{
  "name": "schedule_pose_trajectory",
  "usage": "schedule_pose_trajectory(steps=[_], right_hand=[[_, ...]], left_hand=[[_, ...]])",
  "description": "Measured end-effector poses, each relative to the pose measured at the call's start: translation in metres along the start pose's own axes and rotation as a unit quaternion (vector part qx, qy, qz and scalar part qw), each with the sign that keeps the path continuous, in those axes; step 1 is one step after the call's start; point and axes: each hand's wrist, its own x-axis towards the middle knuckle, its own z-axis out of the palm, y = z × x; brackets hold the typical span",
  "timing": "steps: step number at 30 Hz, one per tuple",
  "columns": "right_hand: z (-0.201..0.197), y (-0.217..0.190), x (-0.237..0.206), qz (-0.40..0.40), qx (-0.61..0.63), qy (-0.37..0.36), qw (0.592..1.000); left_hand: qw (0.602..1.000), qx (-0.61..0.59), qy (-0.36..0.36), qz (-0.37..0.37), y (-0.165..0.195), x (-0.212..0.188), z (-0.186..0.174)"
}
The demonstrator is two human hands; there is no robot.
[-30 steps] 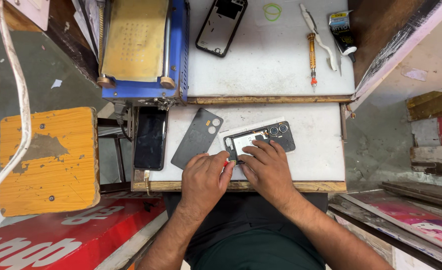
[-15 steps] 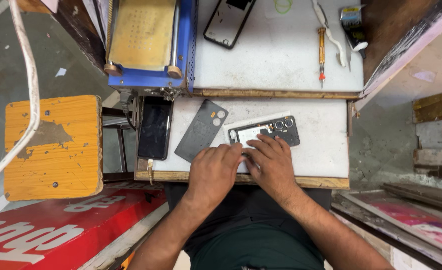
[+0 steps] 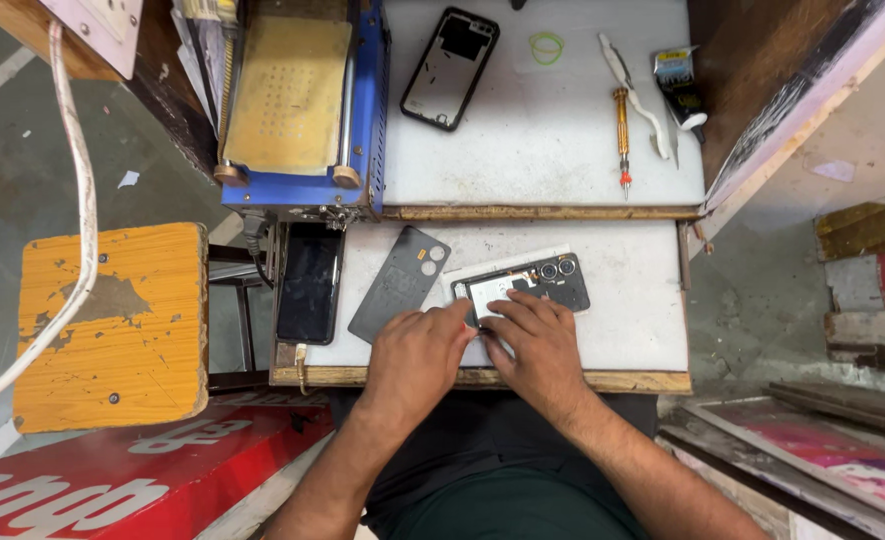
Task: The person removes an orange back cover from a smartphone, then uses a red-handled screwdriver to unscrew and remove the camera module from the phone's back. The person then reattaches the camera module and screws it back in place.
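White laminate counter carries an opened black smartphone with bare circuitry and camera lenses, lying flat near the front edge beside its detached grey back cover. Left hand pinches a small red-tipped tool at the phone's end; right hand presses fingers flat on it. Light, stiff, fragile inside: best held by the rim

Blue heating machine sitting at bench's far-left corner; phone frame, screwdriver lying beside; orange stool standing left.
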Motion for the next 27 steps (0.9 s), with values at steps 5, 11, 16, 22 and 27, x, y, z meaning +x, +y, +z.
schedule_pose_trajectory(steps=[5, 11, 16, 22, 27], right_hand=[[-0.0016, -0.0004, 0.0005, 0.002, -0.008, -0.002, 1.000], [0.0010, 0.0001, 0.0009, -0.001, -0.009, -0.004, 1.000], [0.0012, 0.0004, 0.0005, 0.000, 0.000, 0.002, 1.000], [0.0011, 0.0020, 0.0006, -0.007, 0.001, 0.000, 1.000], [0.0004, 0.0016, 0.0001, 0.006, 0.001, -0.005, 1.000]], left_hand=[[0.999, 0.010, 0.025, 0.031, 0.0047, 0.0003, 0.0018], [0.992, -0.082, 0.041, 0.088, 0.0014, 0.0014, 0.0007], [1.000, -0.007, 0.026, 0.015, -0.0004, -0.0011, 0.0016], [0.999, 0.003, -0.024, -0.021, -0.0031, 0.0042, -0.0036], [0.995, -0.049, 0.003, 0.088, -0.0008, 0.0015, -0.0065]])
